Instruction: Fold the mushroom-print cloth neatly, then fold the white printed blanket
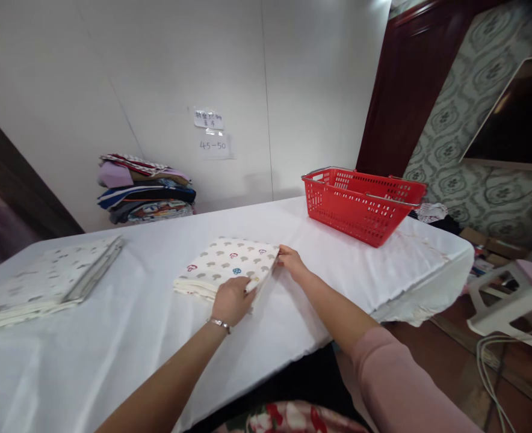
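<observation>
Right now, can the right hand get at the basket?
Likely yes: nothing shows between the right hand and the basket. The hand is at the edge of the cloth, so it may need to leave that first.

Left hand [234,299] touches the mushroom-print cloth [223,260] at its five o'clock, right hand [292,261] pinches its edge at three! Red basket [345,207], two o'clock.

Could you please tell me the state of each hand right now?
Left hand: on the cloth; whether it grips cannot be told.
Right hand: closed, holding the cloth's corner.
</observation>
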A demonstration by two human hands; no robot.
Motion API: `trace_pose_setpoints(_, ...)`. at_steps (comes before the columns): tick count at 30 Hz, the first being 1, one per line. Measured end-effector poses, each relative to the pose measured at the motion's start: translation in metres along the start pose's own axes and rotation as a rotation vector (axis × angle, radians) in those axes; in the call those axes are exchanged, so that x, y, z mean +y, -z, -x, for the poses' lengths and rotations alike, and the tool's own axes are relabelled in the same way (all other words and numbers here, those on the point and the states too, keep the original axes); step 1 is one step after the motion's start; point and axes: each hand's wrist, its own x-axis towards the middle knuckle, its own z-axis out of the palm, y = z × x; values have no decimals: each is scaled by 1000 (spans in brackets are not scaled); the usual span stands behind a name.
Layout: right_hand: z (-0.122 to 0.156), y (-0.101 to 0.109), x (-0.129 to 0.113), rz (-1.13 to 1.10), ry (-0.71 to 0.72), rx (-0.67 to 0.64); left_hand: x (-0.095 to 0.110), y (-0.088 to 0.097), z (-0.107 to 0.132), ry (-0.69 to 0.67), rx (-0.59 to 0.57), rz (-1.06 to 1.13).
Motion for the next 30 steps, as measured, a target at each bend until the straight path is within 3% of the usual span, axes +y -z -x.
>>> trace_pose_setpoints(4,-12,4,2,23,14,38,-12,8,-11,226,-81,144)
trace_pose_setpoints(7,-18,8,7,59,13,99,-15,11,-13,292,-90,225)
trace_pose_setpoints(15,-30,9,25,224,75,192,-17,8,-10,280,-65,273)
trace_pose_setpoints(21,-32,9,29,401,174,209,-4,-1,2,50,1,97)
trace_pose_setpoints(24,-31,8,28,489,205,226,3,-3,3,5,2,-34)
trace_pose_setpoints(27,-30,7,28,555,222,240,3,1,-4,41,-40,-80)
trace_pose_setpoints(30,-30,6,29,594,234,244,-4,10,-14,203,-109,41)
